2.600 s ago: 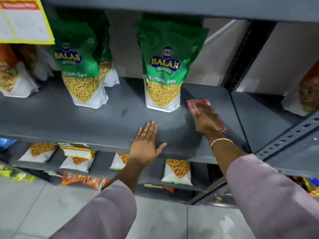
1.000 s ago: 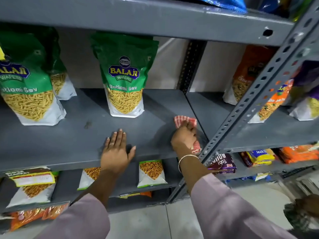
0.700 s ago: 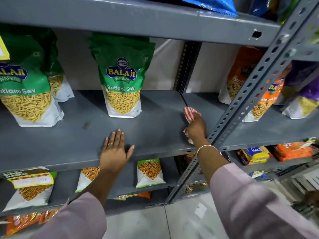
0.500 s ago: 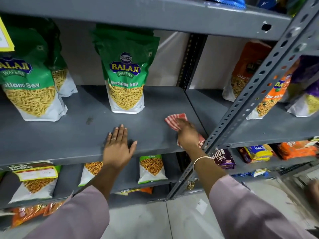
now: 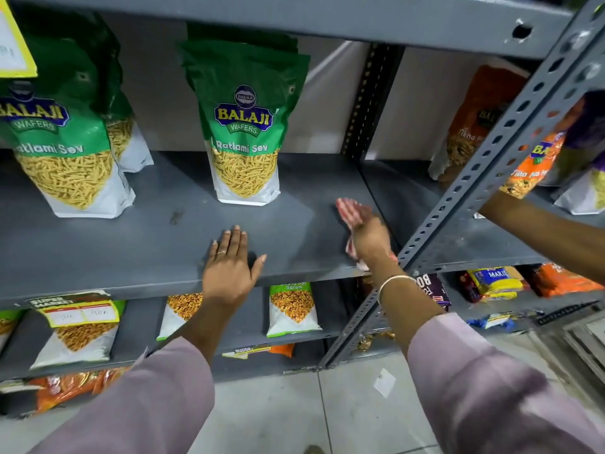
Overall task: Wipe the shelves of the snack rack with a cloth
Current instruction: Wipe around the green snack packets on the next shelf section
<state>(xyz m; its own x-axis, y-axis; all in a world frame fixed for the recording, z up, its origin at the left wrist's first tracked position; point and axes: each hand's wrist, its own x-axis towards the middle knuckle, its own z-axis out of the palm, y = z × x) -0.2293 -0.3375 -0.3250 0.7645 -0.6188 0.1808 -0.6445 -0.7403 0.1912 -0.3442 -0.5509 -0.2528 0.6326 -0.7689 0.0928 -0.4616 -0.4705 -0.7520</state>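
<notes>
A grey metal shelf [image 5: 157,237] of the snack rack runs across the view at chest height. My right hand [image 5: 371,239] presses a red-and-white striped cloth [image 5: 347,212] flat on the right end of this shelf, near the slotted upright post [image 5: 465,188]. The cloth sticks out ahead of and under my fingers and is blurred. My left hand [image 5: 230,271] lies flat, fingers apart, on the shelf's front edge near the middle, holding nothing. A green Balaji Ratlami Sev bag [image 5: 245,126] stands behind the two hands.
More green sev bags [image 5: 62,142] stand at the left. Orange snack bags [image 5: 471,122] fill the adjoining shelf on the right, where another person's arm [image 5: 543,231] reaches in. Lower shelves hold small packets [image 5: 293,309]. A top shelf [image 5: 294,14] hangs overhead.
My right hand has kept sliding the cloth back and forth over the shelf's right end. Another person's arm has come in at the right. My left hand has stayed put.
</notes>
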